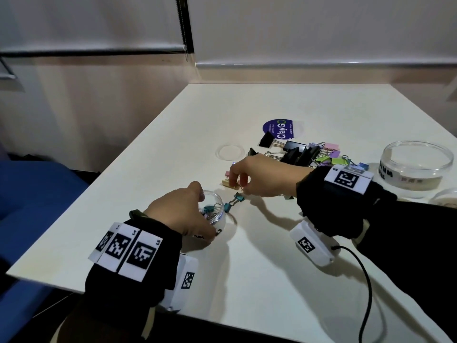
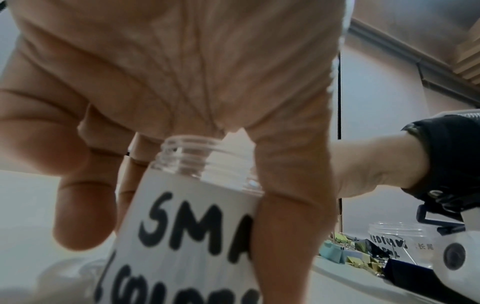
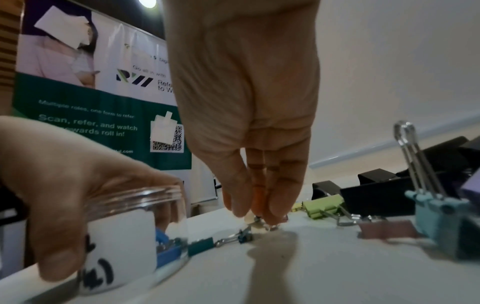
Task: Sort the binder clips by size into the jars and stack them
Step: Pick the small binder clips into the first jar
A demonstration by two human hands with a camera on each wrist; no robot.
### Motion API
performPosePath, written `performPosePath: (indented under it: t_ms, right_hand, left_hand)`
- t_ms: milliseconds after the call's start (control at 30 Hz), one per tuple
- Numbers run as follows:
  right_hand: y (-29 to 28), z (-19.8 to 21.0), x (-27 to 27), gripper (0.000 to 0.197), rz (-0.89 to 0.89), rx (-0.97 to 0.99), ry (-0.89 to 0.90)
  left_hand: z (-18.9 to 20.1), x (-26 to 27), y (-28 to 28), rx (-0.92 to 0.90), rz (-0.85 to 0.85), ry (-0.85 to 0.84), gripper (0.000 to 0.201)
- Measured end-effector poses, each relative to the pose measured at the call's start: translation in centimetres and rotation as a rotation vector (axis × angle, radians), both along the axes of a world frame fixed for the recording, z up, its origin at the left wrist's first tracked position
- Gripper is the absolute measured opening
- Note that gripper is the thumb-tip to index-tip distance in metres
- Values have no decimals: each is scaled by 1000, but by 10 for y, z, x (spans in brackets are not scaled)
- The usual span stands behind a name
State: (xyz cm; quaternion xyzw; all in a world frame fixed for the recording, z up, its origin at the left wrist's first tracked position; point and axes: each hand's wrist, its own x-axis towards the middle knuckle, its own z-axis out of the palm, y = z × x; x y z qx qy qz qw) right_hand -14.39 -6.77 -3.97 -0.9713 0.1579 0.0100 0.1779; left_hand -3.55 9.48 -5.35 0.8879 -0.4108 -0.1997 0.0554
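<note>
My left hand (image 1: pixel 201 215) grips the small clear jar (image 1: pixel 217 219) from above; its white label reads "SMA…" (image 2: pixel 197 224), and several small clips lie inside. My right hand (image 1: pixel 235 183) reaches down just behind the jar, and its fingertips (image 3: pixel 272 214) pinch a small pale yellow binder clip (image 1: pixel 227 183) lying on the table. Two small teal clips (image 1: pixel 233 200) lie linked between the jar and that hand. A pile of mixed black and coloured binder clips (image 1: pixel 306 153) lies behind the right wrist.
A large clear jar (image 1: pixel 418 164) stands at the right, with part of another jar (image 1: pixel 445 198) in front of it. A clear lid (image 1: pixel 230 152) and a purple round sticker (image 1: pixel 278 128) lie farther back. A black cable (image 1: pixel 366 280) trails over the table's near right.
</note>
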Motion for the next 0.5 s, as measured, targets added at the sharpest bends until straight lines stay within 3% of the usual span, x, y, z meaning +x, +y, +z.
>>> performPosePath:
  t_ms: [200, 300, 500]
  right_hand:
    - [12, -8, 8, 27, 94, -172, 122]
    - [11, -8, 9, 14, 80, -199, 143]
    - [4, 1, 1, 20, -92, 80, -13]
  left_hand:
    - [0, 0, 1, 3, 3, -3, 74]
    - [0, -1, 0, 1, 4, -1, 73]
    - [-1, -1, -1, -8, -5, -6, 73]
